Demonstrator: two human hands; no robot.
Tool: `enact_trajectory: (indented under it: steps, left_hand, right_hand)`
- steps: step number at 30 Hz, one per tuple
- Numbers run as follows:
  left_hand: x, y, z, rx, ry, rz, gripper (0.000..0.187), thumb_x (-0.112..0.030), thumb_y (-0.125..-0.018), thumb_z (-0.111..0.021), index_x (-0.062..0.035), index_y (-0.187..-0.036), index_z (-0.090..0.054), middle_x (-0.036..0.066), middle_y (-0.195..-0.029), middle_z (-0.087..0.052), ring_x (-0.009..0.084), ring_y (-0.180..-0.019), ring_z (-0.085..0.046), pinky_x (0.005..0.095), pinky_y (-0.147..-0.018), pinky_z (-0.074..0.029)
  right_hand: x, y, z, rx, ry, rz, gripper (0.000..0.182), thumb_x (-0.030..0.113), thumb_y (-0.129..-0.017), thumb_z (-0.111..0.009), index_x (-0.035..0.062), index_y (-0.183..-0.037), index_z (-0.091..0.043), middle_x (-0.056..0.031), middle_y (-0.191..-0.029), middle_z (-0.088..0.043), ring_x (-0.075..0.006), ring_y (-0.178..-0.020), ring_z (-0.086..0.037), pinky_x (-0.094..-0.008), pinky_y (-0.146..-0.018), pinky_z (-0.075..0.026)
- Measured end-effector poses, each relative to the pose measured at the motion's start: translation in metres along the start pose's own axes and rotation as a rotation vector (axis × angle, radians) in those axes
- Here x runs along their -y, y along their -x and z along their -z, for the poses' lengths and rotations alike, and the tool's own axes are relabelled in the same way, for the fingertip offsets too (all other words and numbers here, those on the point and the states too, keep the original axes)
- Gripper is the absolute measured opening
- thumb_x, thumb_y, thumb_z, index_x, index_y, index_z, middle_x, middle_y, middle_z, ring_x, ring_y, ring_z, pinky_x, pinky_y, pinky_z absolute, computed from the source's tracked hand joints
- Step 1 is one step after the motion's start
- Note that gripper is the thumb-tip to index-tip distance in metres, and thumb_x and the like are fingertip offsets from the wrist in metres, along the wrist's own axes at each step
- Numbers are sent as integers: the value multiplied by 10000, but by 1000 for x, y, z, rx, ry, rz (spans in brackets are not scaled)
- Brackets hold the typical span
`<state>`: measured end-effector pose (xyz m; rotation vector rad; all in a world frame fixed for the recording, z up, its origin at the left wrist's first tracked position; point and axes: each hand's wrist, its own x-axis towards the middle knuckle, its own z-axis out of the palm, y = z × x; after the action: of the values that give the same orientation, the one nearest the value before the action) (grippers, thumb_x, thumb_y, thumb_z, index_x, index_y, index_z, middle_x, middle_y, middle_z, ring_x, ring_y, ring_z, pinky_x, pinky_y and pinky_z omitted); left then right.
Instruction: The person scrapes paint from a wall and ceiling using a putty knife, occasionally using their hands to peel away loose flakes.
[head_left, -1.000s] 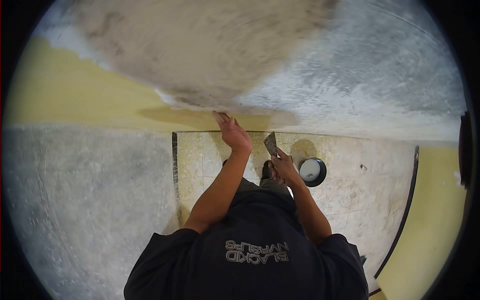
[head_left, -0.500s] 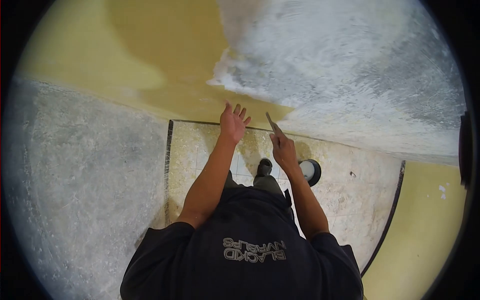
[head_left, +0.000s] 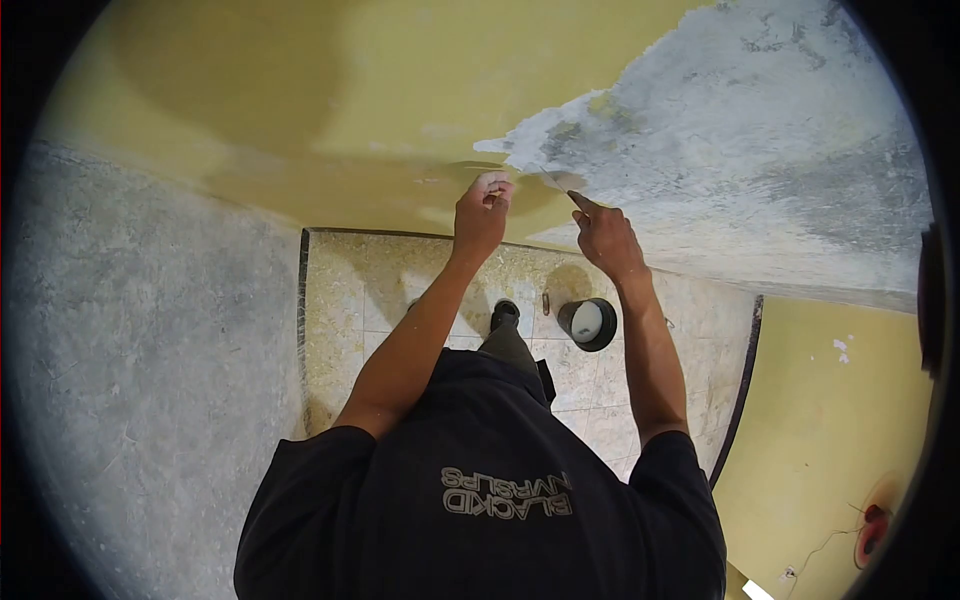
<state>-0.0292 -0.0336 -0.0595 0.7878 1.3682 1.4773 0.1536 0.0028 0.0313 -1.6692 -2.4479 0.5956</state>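
Note:
My right hand (head_left: pixel 610 240) is closed around a scraper (head_left: pixel 556 183) with a thin blade. The blade points up and left, close to the lower edge of the bare patch (head_left: pixel 680 150) on the wall. My left hand (head_left: pixel 482 215) is raised near the yellow paint (head_left: pixel 400 195), left of the blade. Its fingers are curled together and look whitish; whether they pinch a paint flake cannot be made out. Above my left hand, the paint's ragged edge meets the grey-white patch.
A dark bucket (head_left: pixel 602 337) with something white inside stands on the tiled floor (head_left: pixel 590 385). A small narrow object (head_left: pixel 546 304) lies left of it. A grey wall (head_left: pixel 170 330) rises at left. On the right wall is a red fitting (head_left: pixel 872 535) with a wire.
My left hand has gone from spread fingers to curled ones and risen slightly. My right hand has moved up and right with the scraper. The view has shifted, showing more wall at right.

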Motion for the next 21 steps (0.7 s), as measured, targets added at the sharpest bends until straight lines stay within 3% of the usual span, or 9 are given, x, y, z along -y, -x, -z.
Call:
enact_trajectory:
  steps: [1,2,4,8,13,17,21]
  left_hand:
    - [-3,-3,-1,23,-243,-204,292,-72,-813,-565,-84,-1105,-557,79,-942,-636,195,-757,-585,318,-670,-433]
    - [-6,-4,1,29,-238,-206,292,-72,-813,-565,-84,-1105,-557,79,-942,-636,195,-757,-585,318,-670,-433]
    - [-13,-9,8,97,-726,-594,408,-34,-785,-545,-105,-1186,-513,101,-962,-630,271,-844,-583,387,-727,-439]
    - [-10,-19,13,102,-894,-650,462,-44,-776,-546,-114,-1228,-476,88,-1001,-611,287,-914,-570,425,-762,-435]
    - [-8,-18,16,176,-1118,-647,393,-100,-785,-560,-101,-1177,-530,93,-1080,-573,270,-910,-576,424,-766,-438]
    - [-6,-16,22,162,-1078,-586,365,-95,-775,-576,-97,-1139,-558,93,-1074,-586,273,-910,-579,423,-769,-435]
    - [-3,-11,30,102,-814,-462,308,-81,-780,-607,-63,-1084,-565,97,-1004,-634,273,-802,-603,393,-744,-464]
  right_hand:
    - [1,-4,6,11,32,41,340,124,-852,-492,122,-1183,-571,-274,-842,-611,-438,-801,-587,-512,-719,-477]
    - [4,-8,9,51,58,32,323,131,-852,-483,114,-1160,-578,-272,-852,-615,-433,-807,-595,-507,-727,-483]
    - [8,-18,6,76,105,46,320,136,-852,-478,112,-1155,-579,-274,-851,-616,-436,-807,-596,-508,-728,-483]
    - [28,-15,8,108,209,4,320,145,-852,-468,114,-1150,-580,-278,-845,-617,-452,-804,-597,-514,-726,-488]
    - [26,-16,-2,58,173,3,322,150,-848,-475,109,-1150,-579,-277,-814,-617,-451,-798,-604,-515,-717,-494]
    - [29,-17,-6,86,226,22,320,154,-846,-476,92,-1139,-587,-288,-822,-615,-451,-793,-605,-518,-721,-492]
    - [21,-28,-20,106,112,59,297,166,-849,-476,88,-1111,-593,-286,-837,-613,-467,-798,-595,-523,-726,-487]
